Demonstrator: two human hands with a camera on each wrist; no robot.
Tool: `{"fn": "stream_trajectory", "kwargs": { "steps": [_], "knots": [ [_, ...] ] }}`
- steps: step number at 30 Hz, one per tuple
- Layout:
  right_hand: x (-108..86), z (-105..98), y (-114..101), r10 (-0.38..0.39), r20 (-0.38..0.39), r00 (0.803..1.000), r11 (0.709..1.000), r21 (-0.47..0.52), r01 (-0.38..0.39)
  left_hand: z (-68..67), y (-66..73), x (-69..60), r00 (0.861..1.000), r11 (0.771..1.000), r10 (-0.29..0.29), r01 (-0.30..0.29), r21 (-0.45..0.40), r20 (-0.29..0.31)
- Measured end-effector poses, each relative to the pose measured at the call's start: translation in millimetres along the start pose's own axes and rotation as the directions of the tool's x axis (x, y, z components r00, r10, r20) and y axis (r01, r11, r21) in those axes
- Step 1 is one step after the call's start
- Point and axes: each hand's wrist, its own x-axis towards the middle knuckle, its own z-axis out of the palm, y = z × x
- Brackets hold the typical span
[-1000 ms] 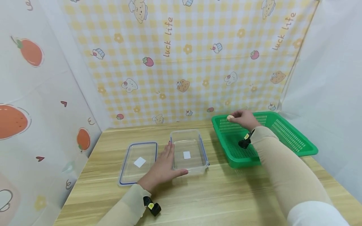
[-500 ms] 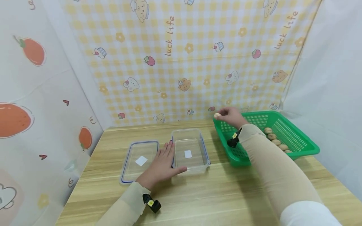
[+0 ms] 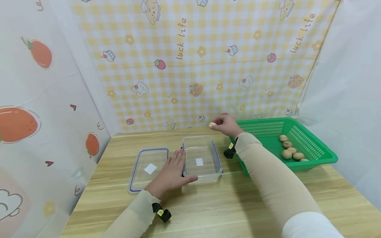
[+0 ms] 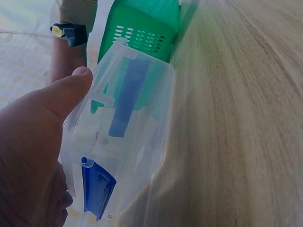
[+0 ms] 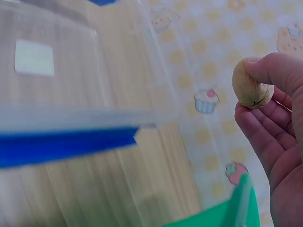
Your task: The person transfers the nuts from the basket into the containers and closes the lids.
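The clear container [image 3: 203,152] stands upright on the table [image 3: 214,208], mouth uppermost, with the lid [image 3: 154,157] laid flat just to its left; that placing appears meant to leave the mouth unobstructed. Blue clip [image 4: 98,191] and its fellow hang unfastened, consistent with the lid being off. The green basket [image 3: 268,143] stands to the right, a group of walnuts [image 3: 287,154] at its right side, within easy reach of the right arm.

Left hand [image 3: 170,176]: fingers extended along the container's left side, thumb spread apart toward its near side. Nothing is gripped; judged to be steadying the container.

Right hand [image 3: 226,127]: thumb and fingertips pinch one walnut [image 5: 251,87], leaving much of the shell exposed, a hold judged suited to easy release. The piece is in the air toward the far side, between basket and container, near the container's far right corner. No walnut is seen inside the container.
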Motion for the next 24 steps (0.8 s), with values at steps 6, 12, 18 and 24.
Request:
{"fn": "stream_trajectory", "kwargs": {
  "steps": [6,12,18,24],
  "knots": [
    [0.2,22,-10,-0.006,0.034,0.999,0.996,0.091,0.003,3.4,-0.8,1.4,1.000,1.000,-0.004,0.004,0.028,-0.002],
    [0.5,49,-10,-0.035,0.047,0.998,0.991,0.127,0.029,3.7,0.2,1.6,1.000,1.000,0.003,-0.003,0.015,-0.009],
    [0.1,74,-9,-0.023,0.076,0.997,0.990,0.137,0.013,2.5,0.7,1.6,1.000,1.000,0.017,-0.017,0.018,-0.009],
    [-1.1,90,-12,-0.001,0.084,0.996,0.991,0.130,-0.010,1.1,1.0,0.7,1.000,0.999,0.010,-0.010,0.035,-0.006]
  ]
}}
